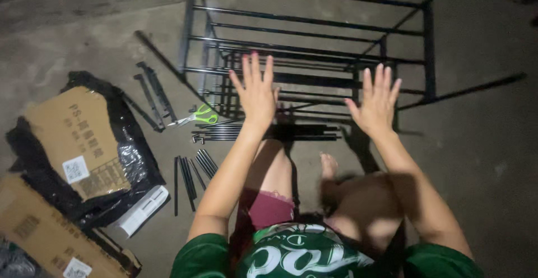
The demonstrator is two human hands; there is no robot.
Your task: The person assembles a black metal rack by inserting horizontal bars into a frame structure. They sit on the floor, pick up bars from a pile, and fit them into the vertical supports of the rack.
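I hold my left hand (256,90) and right hand (376,101) spread, empty, above the black metal rack frame (314,48).

The black metal rack (314,48) runs off the top edge, so its upper rails and full height cannot be seen, and the left hand (255,90) and right hand (376,103) cover parts of its lower bars. The bundle of black rods (269,132) is partly hidden behind the left forearm. The lower cardboard box (50,233) is cut by the left and bottom edges, and the black plastic wrap (126,160) hides whatever lies beneath it. The person's knees and bare foot (328,166) are blurred. The small dark parts (197,139) near the green-handled scissors (200,115) are too small to tell apart. The top right corner is too dark to read.
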